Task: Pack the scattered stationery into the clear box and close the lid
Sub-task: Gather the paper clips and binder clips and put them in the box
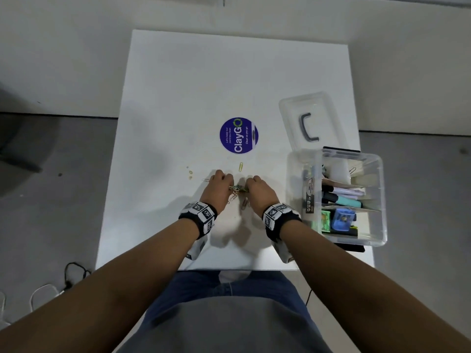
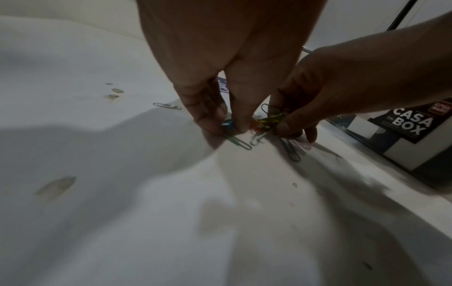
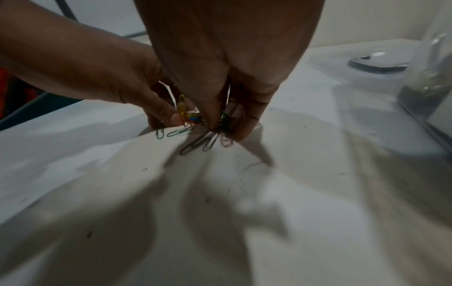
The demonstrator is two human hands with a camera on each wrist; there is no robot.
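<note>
Both hands (image 1: 238,186) pinch a tangle of clips (image 2: 266,122) near the desk's (image 1: 178,80) front edge: light, slippery, best gathered bunched.

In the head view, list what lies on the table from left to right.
Stains → lone paper clip → left hand → paper clip pile → right hand → clear box. The sticker, yellow clip and lid sit farther back, so they are left out.

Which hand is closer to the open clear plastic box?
Right. The right hand is beside the clear plastic box, gathering paper clips; the left hand is beyond them.
</note>
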